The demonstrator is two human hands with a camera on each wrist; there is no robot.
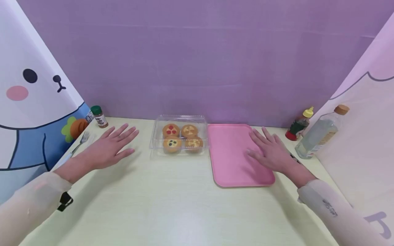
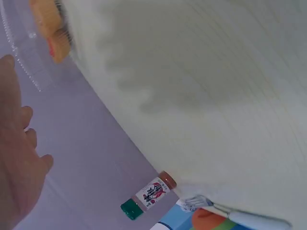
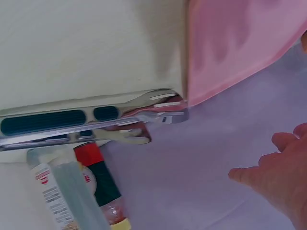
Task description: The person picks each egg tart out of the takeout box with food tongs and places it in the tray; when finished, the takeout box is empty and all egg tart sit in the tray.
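My left hand [image 1: 112, 145] hovers over the left side of the table with its fingers spread, holding nothing. A clear plastic box [image 1: 155, 136] of small round pastries [image 1: 171, 131], one with red topping, stands at mid table to its right. Over the right part of a pink tray [image 1: 227, 153] is my right hand [image 1: 272, 152], empty too, fingers stretched out. In the right wrist view, metal tongs [image 3: 103, 114] with dark grips lie beside the tray; the right hand and wrist mostly hide them in the head view.
At the back left stands a green-capped seasoning jar [image 1: 100, 118], with a fork [image 1: 80, 141] in front of it. A sauce bottle [image 1: 298, 126] with a yellow nozzle and a large clear bottle [image 1: 320, 133] stand at the right. Purple cloth [image 1: 197, 61] hangs behind the table.
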